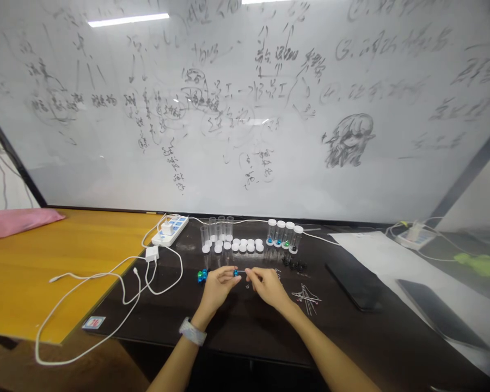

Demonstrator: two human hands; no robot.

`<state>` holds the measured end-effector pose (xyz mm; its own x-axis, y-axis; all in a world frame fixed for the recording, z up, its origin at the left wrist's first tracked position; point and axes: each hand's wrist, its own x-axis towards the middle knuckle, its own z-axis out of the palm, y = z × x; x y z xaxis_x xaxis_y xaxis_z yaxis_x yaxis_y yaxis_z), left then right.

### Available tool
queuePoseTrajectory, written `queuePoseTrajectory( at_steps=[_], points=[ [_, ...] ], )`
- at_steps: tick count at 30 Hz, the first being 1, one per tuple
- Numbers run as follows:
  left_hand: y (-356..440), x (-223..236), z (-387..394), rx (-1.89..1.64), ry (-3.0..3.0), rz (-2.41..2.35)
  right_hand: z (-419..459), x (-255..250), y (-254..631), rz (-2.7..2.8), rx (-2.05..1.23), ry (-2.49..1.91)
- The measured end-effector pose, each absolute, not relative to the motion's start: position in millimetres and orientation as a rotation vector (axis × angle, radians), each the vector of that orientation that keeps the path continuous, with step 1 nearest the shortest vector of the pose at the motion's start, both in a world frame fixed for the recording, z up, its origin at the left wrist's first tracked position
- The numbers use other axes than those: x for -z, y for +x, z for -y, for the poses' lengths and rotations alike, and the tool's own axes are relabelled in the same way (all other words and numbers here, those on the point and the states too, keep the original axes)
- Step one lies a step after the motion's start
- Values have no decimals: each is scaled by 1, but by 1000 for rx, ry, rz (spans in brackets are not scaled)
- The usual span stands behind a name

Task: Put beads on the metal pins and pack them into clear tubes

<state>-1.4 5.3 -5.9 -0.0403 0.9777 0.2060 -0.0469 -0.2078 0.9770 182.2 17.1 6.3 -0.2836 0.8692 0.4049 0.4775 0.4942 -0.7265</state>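
A small shiny blue ball (236, 273) is pinched between the fingertips of my left hand (220, 286). My right hand (267, 284) is closed on a thin metal pin (242, 271), which reaches across to the ball; whether its tip is inside the ball I cannot tell. Just left of my left hand sit several blue and green balls (202, 276). Right of my right hand lies a loose pile of thin metal pins (307, 297), some with coloured ends. Small black pieces (294, 264) are scattered behind my right hand.
Clear open tubes (221, 231) and white caps (247, 246) stand behind my hands. Capped tubes (285, 235) with small coloured items are to their right. A power strip (170, 231) with white cables (122, 280) lies left. A black phone (353, 286) rests right, below the whiteboard (245, 163).
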Motion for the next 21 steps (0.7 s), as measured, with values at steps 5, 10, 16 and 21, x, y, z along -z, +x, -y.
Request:
queuePoseTrajectory(
  at_steps=[5,10,16,21],
  points=[
    [-2,9,-7,-1396,1319,-1103,-16,-8,182,1925,-692,-1123],
    [-3,8,-6,-1394,1306,-1096,-16,-11,184,1976,-621,-1054],
    [-3,10,-8,-1433,1314,-1122,-13,-10,182,1963,-728,-1087],
    [-4,10,-6,-1441,1342,-1129,-12,-6,176,1908,-865,-1075]
  ],
)
